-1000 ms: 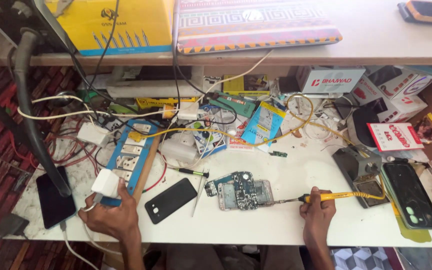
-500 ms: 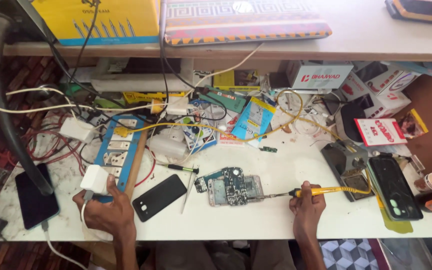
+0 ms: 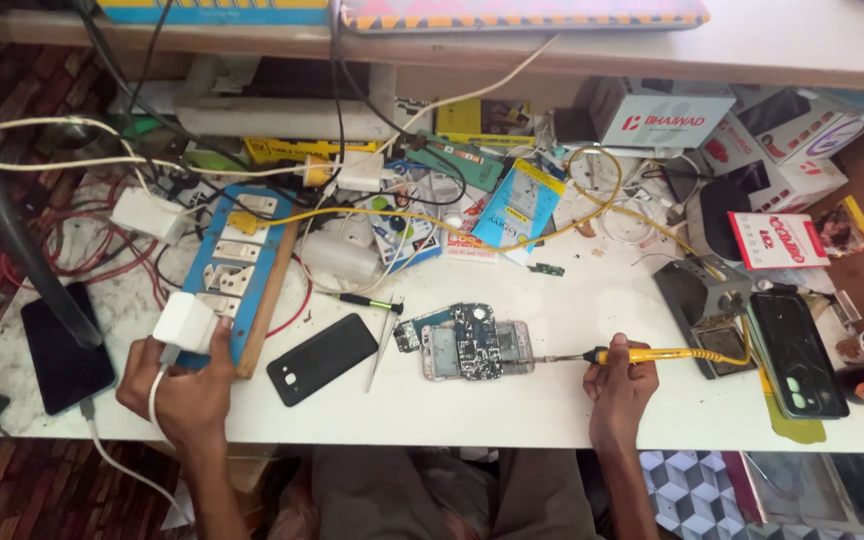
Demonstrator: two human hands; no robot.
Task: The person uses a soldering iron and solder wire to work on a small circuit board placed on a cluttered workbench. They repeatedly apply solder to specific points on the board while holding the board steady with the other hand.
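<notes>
Phone repair workshop: opened phone (image 3: 472, 345), yellow soldering iron (image 3: 652, 354), switchboard (image 3: 237, 270), cables (cluttered white bench (image 3: 552, 410)).

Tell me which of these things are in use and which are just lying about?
In use: soldering iron in right hand; opened phone; white charger at left hand; blue socket board.
Lying about: black back cover, screwdriver, boxes, dark phone.
</notes>
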